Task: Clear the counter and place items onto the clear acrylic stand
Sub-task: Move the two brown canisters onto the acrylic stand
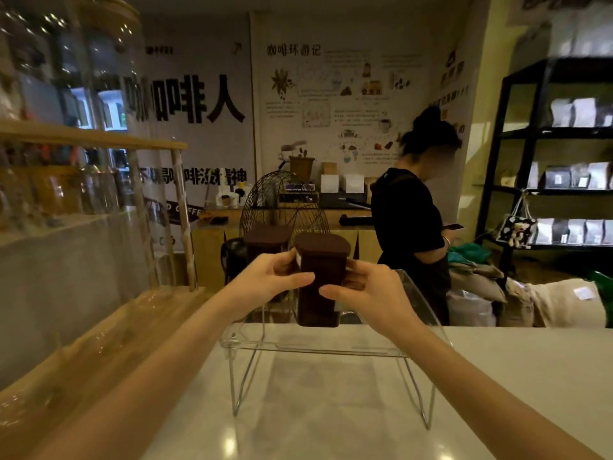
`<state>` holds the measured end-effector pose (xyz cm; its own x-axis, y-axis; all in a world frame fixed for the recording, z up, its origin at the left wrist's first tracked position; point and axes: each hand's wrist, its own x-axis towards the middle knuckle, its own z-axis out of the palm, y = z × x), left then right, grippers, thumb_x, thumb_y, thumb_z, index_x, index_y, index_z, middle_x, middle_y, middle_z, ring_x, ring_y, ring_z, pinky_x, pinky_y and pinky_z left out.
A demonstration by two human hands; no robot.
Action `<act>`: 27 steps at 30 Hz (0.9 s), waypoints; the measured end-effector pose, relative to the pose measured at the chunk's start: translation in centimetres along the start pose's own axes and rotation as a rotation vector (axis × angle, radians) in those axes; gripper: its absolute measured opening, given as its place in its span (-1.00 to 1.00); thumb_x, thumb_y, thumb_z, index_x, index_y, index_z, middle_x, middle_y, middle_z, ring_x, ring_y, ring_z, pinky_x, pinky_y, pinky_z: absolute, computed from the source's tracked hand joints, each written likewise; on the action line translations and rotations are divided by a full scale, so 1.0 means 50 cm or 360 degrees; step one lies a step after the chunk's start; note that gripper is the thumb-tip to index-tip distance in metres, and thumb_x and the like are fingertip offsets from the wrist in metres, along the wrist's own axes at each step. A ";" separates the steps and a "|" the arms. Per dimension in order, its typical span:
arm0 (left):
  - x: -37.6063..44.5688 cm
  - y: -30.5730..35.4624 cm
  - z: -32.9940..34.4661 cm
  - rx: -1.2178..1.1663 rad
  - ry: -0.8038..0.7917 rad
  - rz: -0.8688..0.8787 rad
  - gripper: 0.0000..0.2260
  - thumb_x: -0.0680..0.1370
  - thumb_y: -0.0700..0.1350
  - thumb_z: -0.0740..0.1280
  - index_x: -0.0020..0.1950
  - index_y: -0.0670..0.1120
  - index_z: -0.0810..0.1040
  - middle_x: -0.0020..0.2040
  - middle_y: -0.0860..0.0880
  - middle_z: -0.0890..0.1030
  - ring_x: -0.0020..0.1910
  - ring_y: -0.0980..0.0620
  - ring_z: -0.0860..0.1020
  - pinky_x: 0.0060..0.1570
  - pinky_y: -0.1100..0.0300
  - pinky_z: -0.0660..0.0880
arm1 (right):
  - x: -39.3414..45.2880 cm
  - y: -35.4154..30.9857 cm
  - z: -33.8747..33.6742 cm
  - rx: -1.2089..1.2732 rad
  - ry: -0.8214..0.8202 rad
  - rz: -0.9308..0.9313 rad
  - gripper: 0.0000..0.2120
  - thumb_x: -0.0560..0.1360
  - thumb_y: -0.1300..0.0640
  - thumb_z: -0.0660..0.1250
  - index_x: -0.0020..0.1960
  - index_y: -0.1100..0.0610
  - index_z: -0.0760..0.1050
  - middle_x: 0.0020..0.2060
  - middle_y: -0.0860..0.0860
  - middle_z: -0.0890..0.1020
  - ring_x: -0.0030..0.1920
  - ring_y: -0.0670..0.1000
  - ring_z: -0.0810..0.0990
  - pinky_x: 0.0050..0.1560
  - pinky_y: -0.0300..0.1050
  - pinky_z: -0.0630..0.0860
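Observation:
A dark brown lidded canister (319, 283) stands upright at the back of the clear acrylic stand (315, 346), which rests on metal legs on the pale counter (331, 426). My left hand (270, 278) grips the canister's left side and my right hand (361, 287) grips its right side. A second dark brown canister (265, 242) stands just behind and to the left, partly hidden by my left hand.
A glass screen with a wooden frame (99, 141) rises on the left above a wooden ledge (109, 330). Beyond the counter a person in black (414, 220) stands looking down. A black wire fan (282, 207) and black shelves with bags (564, 177) stand behind.

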<state>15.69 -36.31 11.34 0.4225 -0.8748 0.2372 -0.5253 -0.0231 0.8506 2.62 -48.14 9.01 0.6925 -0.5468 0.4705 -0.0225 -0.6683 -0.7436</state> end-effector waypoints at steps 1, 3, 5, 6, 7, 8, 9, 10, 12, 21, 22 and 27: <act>0.005 -0.009 0.001 -0.0021 0.0019 -0.0002 -0.72 0.48 -0.08 0.32 0.19 0.07 0.48 0.07 0.17 0.59 0.05 0.29 0.54 -0.05 0.44 0.50 | 0.008 0.008 0.008 -0.0008 0.0011 0.0005 -0.57 0.32 0.06 0.48 0.17 0.06 0.53 0.02 0.03 0.70 0.00 -0.03 0.65 0.09 0.02 0.59; 0.013 -0.026 0.003 -0.0031 0.0033 -0.0022 -0.71 0.49 -0.06 0.30 0.21 0.11 0.46 0.04 0.21 0.58 0.02 0.35 0.53 -0.08 0.48 0.48 | 0.020 0.020 0.023 -0.0052 0.0032 0.0006 -0.57 0.33 0.04 0.47 0.18 0.04 0.52 0.03 0.00 0.69 0.01 -0.05 0.64 0.08 -0.05 0.59; 0.020 -0.038 0.004 -0.0021 0.0040 -0.0038 -0.64 0.50 -0.06 0.29 0.29 0.03 0.41 0.12 0.14 0.57 0.11 0.26 0.51 0.04 0.39 0.45 | 0.031 0.030 0.035 -0.0144 0.0068 -0.0022 -0.57 0.33 0.01 0.46 0.18 0.02 0.51 0.03 -0.02 0.69 0.01 -0.06 0.63 0.05 -0.12 0.58; 0.023 -0.041 0.004 -0.0004 0.0050 -0.0036 -0.62 0.50 -0.07 0.28 0.32 -0.01 0.39 0.16 0.10 0.56 0.16 0.20 0.50 0.08 0.36 0.43 | 0.035 0.033 0.041 -0.0172 0.0080 -0.0032 -0.57 0.33 0.00 0.46 0.18 0.01 0.51 0.03 -0.03 0.68 0.01 -0.06 0.63 0.02 -0.16 0.56; 0.025 -0.043 0.003 0.0017 0.0064 -0.0027 -0.61 0.51 -0.08 0.28 0.34 -0.04 0.38 0.17 0.08 0.55 0.17 0.16 0.50 0.09 0.35 0.43 | 0.039 0.036 0.045 -0.0177 0.0082 -0.0032 -0.57 0.34 0.00 0.45 0.19 0.01 0.50 0.04 -0.03 0.68 0.02 -0.06 0.62 0.00 -0.20 0.53; 0.027 -0.044 0.002 0.0044 0.0083 -0.0017 -0.61 0.51 -0.09 0.27 0.34 -0.05 0.37 0.17 0.06 0.55 0.18 0.14 0.50 0.07 0.36 0.44 | 0.043 0.038 0.048 -0.0176 0.0076 -0.0028 -0.56 0.35 0.01 0.45 0.20 0.02 0.49 0.05 -0.03 0.67 0.04 -0.05 0.61 0.00 -0.21 0.50; 0.029 -0.044 0.002 0.0072 0.0102 -0.0004 -0.61 0.51 -0.10 0.27 0.34 -0.05 0.37 0.17 0.05 0.56 0.18 0.13 0.51 0.05 0.37 0.46 | 0.048 0.040 0.050 -0.0179 0.0066 -0.0022 -0.56 0.36 0.01 0.44 0.20 0.03 0.48 0.07 -0.02 0.66 0.05 -0.04 0.61 0.00 -0.21 0.49; 0.031 -0.044 0.002 0.0107 0.0125 0.0005 -0.61 0.51 -0.10 0.27 0.34 -0.05 0.38 0.18 0.03 0.56 0.18 0.12 0.51 0.05 0.36 0.47 | 0.052 0.040 0.051 -0.0191 0.0052 -0.0018 -0.56 0.36 0.02 0.43 0.21 0.04 0.47 0.08 -0.01 0.66 0.07 -0.03 0.61 0.01 -0.19 0.50; 0.032 -0.041 0.004 0.0216 0.0169 0.0027 -0.62 0.51 -0.08 0.27 0.33 -0.04 0.38 0.19 0.00 0.58 0.19 0.07 0.52 0.12 0.26 0.49 | 0.060 0.041 0.051 -0.0221 0.0031 -0.0009 -0.56 0.38 0.02 0.42 0.23 0.06 0.45 0.10 0.01 0.65 0.09 -0.01 0.60 0.05 -0.15 0.51; 0.045 -0.019 0.026 0.0572 0.0497 -0.0125 -0.65 0.53 -0.12 0.25 0.25 -0.26 0.45 0.15 -0.28 0.58 0.09 -0.15 0.57 0.13 -0.03 0.53 | 0.085 0.046 0.066 -0.0429 0.0038 0.0016 -0.56 0.41 -0.04 0.37 0.25 0.05 0.41 0.11 0.02 0.64 0.08 0.03 0.59 -0.06 -0.19 0.45; 0.050 -0.021 0.029 0.0550 0.0525 -0.0147 -0.65 0.53 -0.12 0.25 0.25 -0.27 0.44 0.14 -0.27 0.59 0.08 -0.14 0.58 0.12 -0.04 0.53 | 0.088 0.047 0.068 -0.0431 0.0041 0.0030 -0.55 0.41 -0.04 0.37 0.25 0.05 0.40 0.11 0.03 0.64 0.08 0.04 0.59 -0.06 -0.18 0.47; 0.067 -0.025 0.040 0.0590 0.0610 -0.0172 -0.65 0.53 -0.11 0.24 0.23 -0.29 0.44 0.07 -0.27 0.61 0.01 -0.16 0.59 0.07 -0.05 0.54 | 0.100 0.055 0.071 -0.0310 0.0049 0.0059 -0.55 0.42 0.00 0.37 0.27 0.06 0.38 0.10 0.04 0.60 0.08 0.04 0.58 -0.08 -0.21 0.44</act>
<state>16.27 -40.18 10.15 0.6912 -0.6203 0.3706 -0.6599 -0.3328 0.6736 8.61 -50.90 7.64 0.6662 -0.5862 0.4610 -0.1888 -0.7306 -0.6561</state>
